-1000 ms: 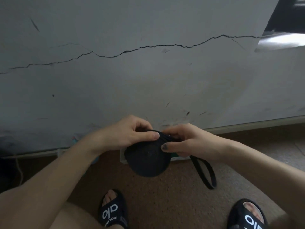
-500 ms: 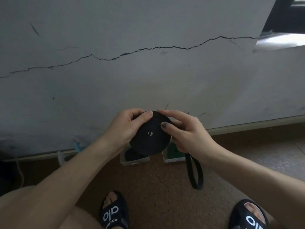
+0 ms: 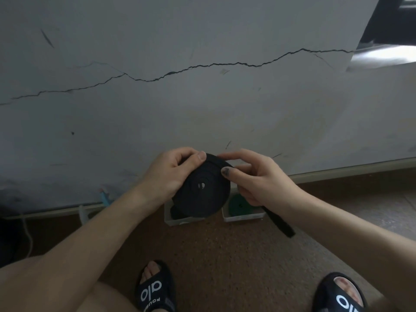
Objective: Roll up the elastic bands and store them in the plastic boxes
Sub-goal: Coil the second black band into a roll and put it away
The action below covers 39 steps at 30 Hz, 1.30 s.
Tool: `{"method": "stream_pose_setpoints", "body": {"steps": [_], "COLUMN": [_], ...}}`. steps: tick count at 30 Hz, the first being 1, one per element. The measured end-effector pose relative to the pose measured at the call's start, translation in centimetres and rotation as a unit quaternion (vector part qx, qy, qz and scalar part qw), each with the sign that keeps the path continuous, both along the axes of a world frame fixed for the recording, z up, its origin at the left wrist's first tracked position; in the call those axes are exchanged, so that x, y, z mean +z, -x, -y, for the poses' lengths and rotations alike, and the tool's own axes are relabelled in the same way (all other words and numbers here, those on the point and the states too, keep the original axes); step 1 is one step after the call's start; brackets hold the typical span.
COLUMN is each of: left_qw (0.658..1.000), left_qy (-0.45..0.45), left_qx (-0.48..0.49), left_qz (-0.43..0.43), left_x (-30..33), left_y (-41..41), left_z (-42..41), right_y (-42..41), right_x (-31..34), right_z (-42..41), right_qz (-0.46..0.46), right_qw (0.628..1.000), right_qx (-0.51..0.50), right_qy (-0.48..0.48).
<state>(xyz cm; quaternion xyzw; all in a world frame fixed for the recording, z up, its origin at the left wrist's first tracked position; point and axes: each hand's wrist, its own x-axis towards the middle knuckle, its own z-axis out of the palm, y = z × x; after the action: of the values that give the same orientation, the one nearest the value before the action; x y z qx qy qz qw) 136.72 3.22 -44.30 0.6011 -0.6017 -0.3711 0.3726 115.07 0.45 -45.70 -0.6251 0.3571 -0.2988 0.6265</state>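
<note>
A thick black roll of elastic band [image 3: 202, 188] is held up between both hands in front of the wall. My left hand [image 3: 166, 174] grips its left edge, thumb on top. My right hand [image 3: 256, 176] pinches the roll's upper right rim, and a short loose tail [image 3: 280, 222] hangs below that hand. Under the roll, two clear plastic boxes sit on the floor by the wall. The left box [image 3: 180, 219] holds something black, mostly hidden. In the right box [image 3: 243, 216] lies a green roll [image 3: 237, 204].
A cracked grey wall [image 3: 202, 97] rises straight ahead, with a skirting strip along the brown floor [image 3: 225, 255]. My feet in black slides [image 3: 155, 289] show at the bottom. A white cable [image 3: 29, 235] hangs at the left.
The roll rose from low over the floor to in front of the wall, uncovering the boxes. The hanging tail has grown shorter.
</note>
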Motion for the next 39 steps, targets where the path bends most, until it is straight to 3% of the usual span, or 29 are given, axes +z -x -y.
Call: {"method": "stream_pose_setpoints", "body": {"steps": [4,8,13,17,20,22,25,28,33,36,39], "left_qw": [0.998,0.980,0.984,0.997,0.994,0.991,0.977,0.980,0.997,0.994,0.990], "left_qy": [-0.048,-0.158,-0.121,-0.035,-0.047,-0.096,-0.169,-0.145,-0.024,-0.022,-0.044], "left_qx": [0.024,-0.116,-0.096,0.005,0.044,0.014,-0.092,-0.111,-0.007,0.025,0.033], "left_qz": [-0.031,-0.035,-0.089,-0.071,-0.084,-0.091,-0.094,-0.076,-0.068,-0.106,-0.132], "left_x": [-0.6,0.0,-0.1,-0.3,-0.8,-0.6,-0.1,-0.3,-0.7,-0.9,-1.1], "left_y": [1.2,0.6,0.2,-0.5,0.6,0.6,0.1,0.1,-0.2,0.6,0.8], "left_z": [-0.2,-0.4,-0.4,0.1,-0.3,-0.1,-0.3,-0.5,0.0,-0.2,-0.1], "right_y": [-0.6,-0.4,0.3,0.1,-0.6,-0.5,0.2,0.5,0.4,-0.1,-0.3], "right_x": [-0.7,-0.5,0.5,0.1,-0.6,-0.4,0.6,1.0,0.9,0.2,-0.3], "right_z": [-1.0,-0.9,0.1,-0.6,-1.1,-0.9,-0.1,0.2,0.2,-0.2,-0.7], "right_qz": [0.022,0.003,0.032,0.020,0.027,0.040,0.016,-0.012,0.021,0.016,0.021], "right_qw": [0.999,1.000,0.993,0.999,0.999,0.998,0.994,0.990,0.998,1.000,1.000], "right_qx": [-0.028,0.002,0.067,0.039,-0.010,-0.007,0.073,0.117,0.018,-0.014,0.000], "right_qy": [-0.005,-0.023,-0.090,-0.027,-0.023,-0.049,-0.075,-0.083,-0.052,-0.001,-0.017]}}
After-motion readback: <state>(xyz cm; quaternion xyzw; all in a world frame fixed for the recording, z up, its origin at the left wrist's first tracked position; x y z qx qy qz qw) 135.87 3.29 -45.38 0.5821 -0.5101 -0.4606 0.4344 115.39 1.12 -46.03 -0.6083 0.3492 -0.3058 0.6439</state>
